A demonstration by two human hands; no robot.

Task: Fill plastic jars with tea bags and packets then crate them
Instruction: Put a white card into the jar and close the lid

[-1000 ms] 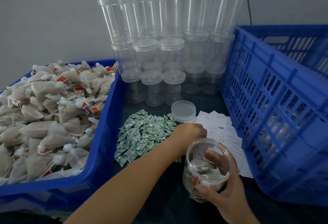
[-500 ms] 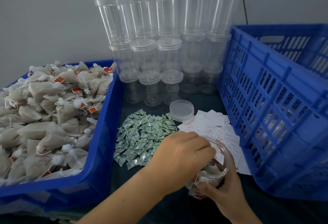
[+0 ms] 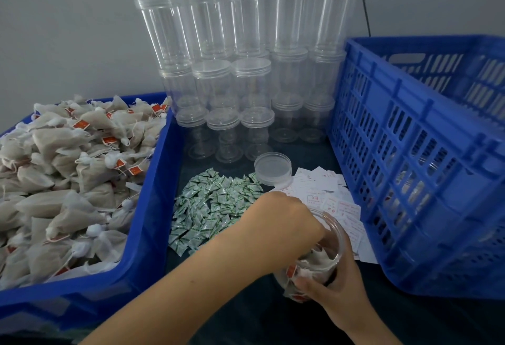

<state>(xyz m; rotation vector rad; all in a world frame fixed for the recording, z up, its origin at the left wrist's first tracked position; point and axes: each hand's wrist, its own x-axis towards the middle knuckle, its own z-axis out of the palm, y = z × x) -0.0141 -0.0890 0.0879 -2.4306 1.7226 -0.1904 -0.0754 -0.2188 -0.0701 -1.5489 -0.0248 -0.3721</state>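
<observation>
Presently the clear jar [image 3: 332, 256], part-filled with tea bags [image 3: 318, 261], is gripped from the near side by the right hand [image 3: 337, 294]; left hand [image 3: 284, 224] covers its mouth, fingers hidden.

Clear jar [image 3: 332, 246] tilted, holding tea bags [image 3: 318, 260].

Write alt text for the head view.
The right hand holds a clear plastic jar of tea bags while the left hand reaches into its mouth; a blue plastic bin of tea bags sits left, a blue slatted crate right.

Red print on white slips [image 3: 334, 202] (too blurred to read), no legible text
</observation>
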